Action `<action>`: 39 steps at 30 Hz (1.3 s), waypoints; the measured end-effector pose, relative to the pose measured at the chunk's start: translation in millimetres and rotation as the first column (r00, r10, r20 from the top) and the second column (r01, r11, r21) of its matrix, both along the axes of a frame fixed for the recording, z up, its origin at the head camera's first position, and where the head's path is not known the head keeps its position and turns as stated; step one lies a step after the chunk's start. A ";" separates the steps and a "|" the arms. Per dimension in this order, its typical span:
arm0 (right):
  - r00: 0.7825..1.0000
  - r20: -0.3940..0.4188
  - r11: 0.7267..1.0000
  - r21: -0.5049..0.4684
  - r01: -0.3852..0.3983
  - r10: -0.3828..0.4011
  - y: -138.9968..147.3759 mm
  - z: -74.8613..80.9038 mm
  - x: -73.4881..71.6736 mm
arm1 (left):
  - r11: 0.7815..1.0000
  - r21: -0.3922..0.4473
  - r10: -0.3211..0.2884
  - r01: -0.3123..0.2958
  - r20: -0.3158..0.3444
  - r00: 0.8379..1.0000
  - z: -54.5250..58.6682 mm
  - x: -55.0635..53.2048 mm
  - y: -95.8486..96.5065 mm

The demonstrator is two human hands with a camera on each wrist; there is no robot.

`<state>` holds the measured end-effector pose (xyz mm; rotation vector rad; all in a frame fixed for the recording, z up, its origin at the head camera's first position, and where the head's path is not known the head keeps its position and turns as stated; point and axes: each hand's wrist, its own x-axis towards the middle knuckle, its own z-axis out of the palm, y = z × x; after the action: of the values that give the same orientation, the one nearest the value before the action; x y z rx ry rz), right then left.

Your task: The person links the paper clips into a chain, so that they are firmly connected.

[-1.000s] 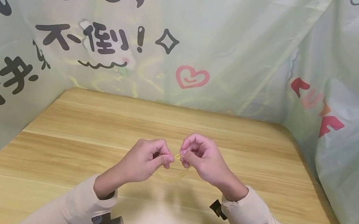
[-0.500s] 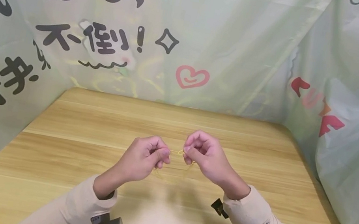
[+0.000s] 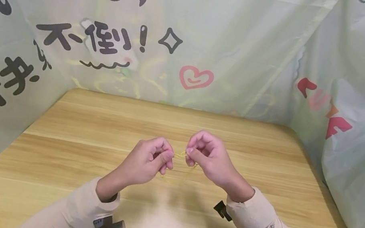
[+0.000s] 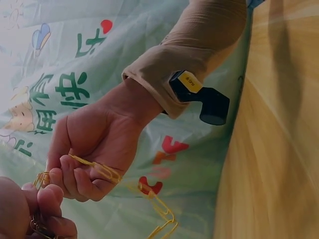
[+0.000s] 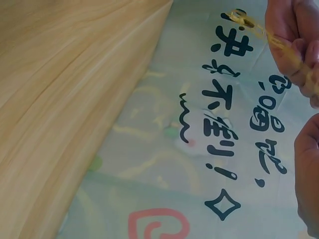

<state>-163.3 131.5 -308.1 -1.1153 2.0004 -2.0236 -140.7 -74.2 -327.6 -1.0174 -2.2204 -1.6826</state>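
Observation:
Above the table, yellow paper clips (image 3: 180,155) bridge the small gap between both hands' fingertips. My left hand (image 3: 146,160) pinches one end between thumb and index finger. The right hand (image 3: 209,159) pinches the other side, its fingers curled. From the left wrist view, linked clips (image 4: 107,172) run along the right hand's curled fingers, and more of the chain (image 4: 167,214) dangles below them. Another stretch of yellow chain (image 5: 244,20) shows beside the left hand (image 5: 294,45) in the right wrist view. The pinched ends are partly hidden by the fingers.
The wooden table (image 3: 83,178) lies beneath both hands. Printed pale cloth (image 3: 244,51) stands behind it and along both sides. Dark wrist cameras sit on the left cuff (image 3: 111,227) and the right cuff (image 3: 223,211).
Both hands have risen slightly and drawn a little apart, stretching the clips between them. The chain loop that hung below them earlier shows less in the head view.

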 end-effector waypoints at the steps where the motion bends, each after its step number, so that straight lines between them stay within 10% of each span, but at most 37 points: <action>1: 1.000 -0.006 1.000 0.003 -0.003 0.003 -0.5 0.1 0.1 | 1.000 0.001 0.001 -0.001 -0.020 1.000 -0.5 -0.3 0.2; 7: 0.999 -0.038 0.999 0.037 0.008 -0.007 -3.5 0.7 1.1 | 1.000 0.009 0.022 -0.021 -0.154 0.988 -3.5 -1.9 0.5; 14: 0.999 0.039 0.997 0.073 -0.003 0.000 -5.5 2.7 3.2 | 0.999 0.020 0.047 -0.043 -0.377 0.925 -10.0 -5.1 4.6; 20: 0.997 0.078 0.997 0.076 0.000 -0.006 -6.4 4.2 4.6 | 0.998 0.025 0.056 -0.050 -0.408 0.911 -12.4 -6.0 6.2; 24: 0.996 0.076 0.996 0.081 0.037 -0.044 -7.7 4.5 5.1 | 1.000 -0.005 -0.004 0.003 -0.330 0.944 -10.2 -4.3 6.3; 28: 0.992 0.073 0.993 0.071 0.095 -0.100 -9.4 3.0 5.0 | 0.994 -0.051 -0.102 0.098 -0.089 0.991 -8.4 -1.9 7.9; 32: 0.988 0.075 0.989 0.065 0.133 -0.138 -8.6 1.5 5.0 | 0.995 -0.048 -0.083 0.089 0.107 0.991 -8.9 -1.2 5.9; 39: 0.996 0.041 0.996 0.044 0.083 -0.084 -2.8 2.4 5.2 | 1.000 0.005 -0.010 0.010 0.106 0.994 -3.5 1.1 2.2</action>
<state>-158.0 128.7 -305.7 -0.9878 2.0921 -2.0152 -139.5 -72.0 -331.1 -0.9604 -2.2794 -1.7844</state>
